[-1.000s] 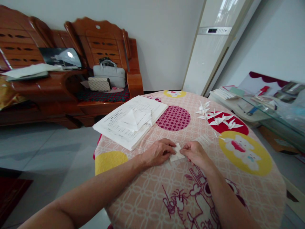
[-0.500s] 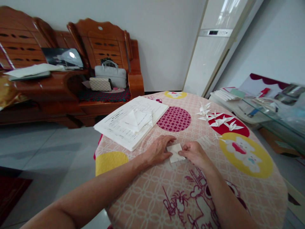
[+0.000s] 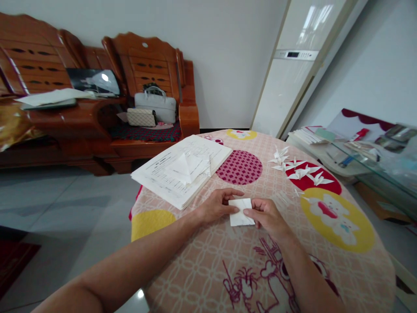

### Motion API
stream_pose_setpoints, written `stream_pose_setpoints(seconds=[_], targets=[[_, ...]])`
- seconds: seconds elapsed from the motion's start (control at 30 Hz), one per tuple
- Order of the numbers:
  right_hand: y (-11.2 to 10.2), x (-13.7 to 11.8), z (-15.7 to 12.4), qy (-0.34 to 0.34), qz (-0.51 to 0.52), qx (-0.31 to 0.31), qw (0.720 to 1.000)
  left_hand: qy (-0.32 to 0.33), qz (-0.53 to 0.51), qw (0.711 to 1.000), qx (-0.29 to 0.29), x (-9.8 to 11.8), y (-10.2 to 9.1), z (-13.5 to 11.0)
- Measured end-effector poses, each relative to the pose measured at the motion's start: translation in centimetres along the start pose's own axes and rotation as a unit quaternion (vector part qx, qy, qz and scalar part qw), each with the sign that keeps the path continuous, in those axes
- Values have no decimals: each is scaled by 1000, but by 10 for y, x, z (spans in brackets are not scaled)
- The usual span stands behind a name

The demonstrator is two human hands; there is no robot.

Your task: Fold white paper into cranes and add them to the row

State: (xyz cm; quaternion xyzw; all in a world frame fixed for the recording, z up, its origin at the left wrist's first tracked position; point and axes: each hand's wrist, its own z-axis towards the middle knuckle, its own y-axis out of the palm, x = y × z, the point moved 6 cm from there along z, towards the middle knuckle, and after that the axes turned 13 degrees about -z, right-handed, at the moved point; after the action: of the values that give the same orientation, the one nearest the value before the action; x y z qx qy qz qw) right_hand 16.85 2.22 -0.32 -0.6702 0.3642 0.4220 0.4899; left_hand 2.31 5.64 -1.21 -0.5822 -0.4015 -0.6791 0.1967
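Observation:
A small white square of folded paper (image 3: 241,217) is between my two hands, just above or on the patterned tablecloth (image 3: 202,269). My left hand (image 3: 219,206) has its thumb on the paper's left edge, with the index finger reaching over the far corner. On the other side, my right hand (image 3: 265,215) pinches the right edge, thumb on top and fingers beneath. Several white folded paper cranes (image 3: 301,172) stand at the far right of the table. Loose white paper pieces (image 3: 185,167) lie on a stack of printed sheets (image 3: 156,174) at the far left.
Beyond the table stand a wooden sofa (image 3: 143,65) with a grey handbag (image 3: 159,106) and a tall white cabinet-like unit (image 3: 276,87). To the right, a glass-edged side table (image 3: 365,169) holds papers and other items. Thin white strips (image 3: 286,198) lie near my right hand.
The paper has turned so its edges sit squarer to me. My right hand's grip has moved to the right edge, with fingers now under it. The view has shifted slightly.

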Motion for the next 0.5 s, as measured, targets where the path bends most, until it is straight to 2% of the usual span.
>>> stream_pose_setpoints(seconds=[0.1, 0.23, 0.5], targets=[[5, 0, -1, 3, 10, -9, 1000, -13, -64, 998, 9, -2, 2, 0], [6, 3, 0, 19, 30, 15, 999, -12, -93, 995, 21, -1, 4, -2], [9, 2, 2, -8, 49, 17, 999, 3, -43, 998, 48, 2, 4, -2]])
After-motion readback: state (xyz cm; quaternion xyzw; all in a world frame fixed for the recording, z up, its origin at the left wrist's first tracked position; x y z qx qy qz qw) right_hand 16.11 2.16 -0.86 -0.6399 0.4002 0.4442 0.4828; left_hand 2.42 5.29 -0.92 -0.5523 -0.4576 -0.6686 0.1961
